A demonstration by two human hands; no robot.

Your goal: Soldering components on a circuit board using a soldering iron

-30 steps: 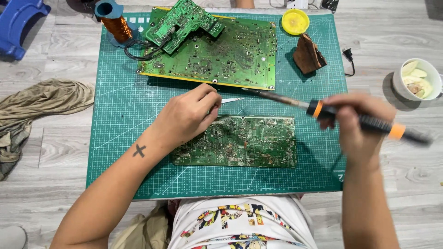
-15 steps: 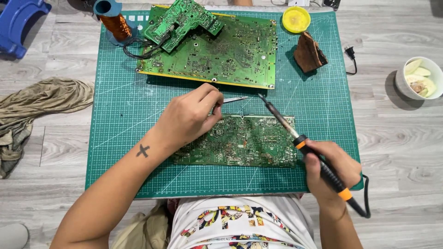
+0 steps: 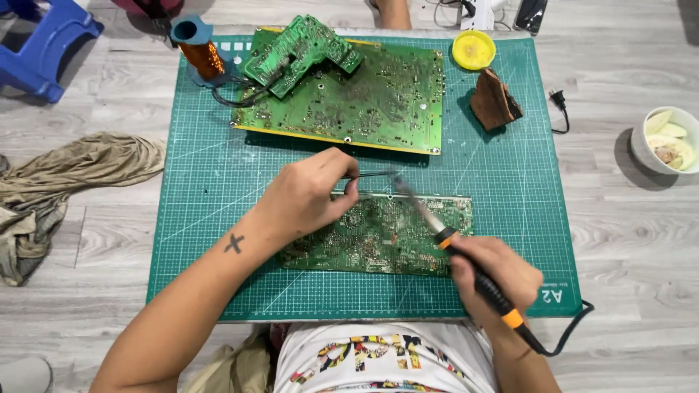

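Observation:
A green circuit board (image 3: 393, 236) lies on a green cutting mat (image 3: 218, 189) in front of me. My left hand (image 3: 309, 196) rests on the board's left part and pinches thin tweezers (image 3: 375, 175) that point right over its upper edge. My right hand (image 3: 495, 273) grips a black soldering iron (image 3: 437, 233) with orange rings. Its tip meets the board's top edge just beside the tweezers' tip.
A larger green board (image 3: 364, 102) with a smaller board (image 3: 302, 51) on top lies at the mat's far side. Nearby are a copper coil on a blue stand (image 3: 200, 54), a yellow round tin (image 3: 473, 49), a brown block (image 3: 494, 100), a white bowl (image 3: 666, 138), a cloth (image 3: 65, 182) and a blue stool (image 3: 44, 44).
My right hand swung the soldering iron from a raised horizontal position down and left, bringing its tip to the board's top edge. My left hand has stayed on the board with the tweezers.

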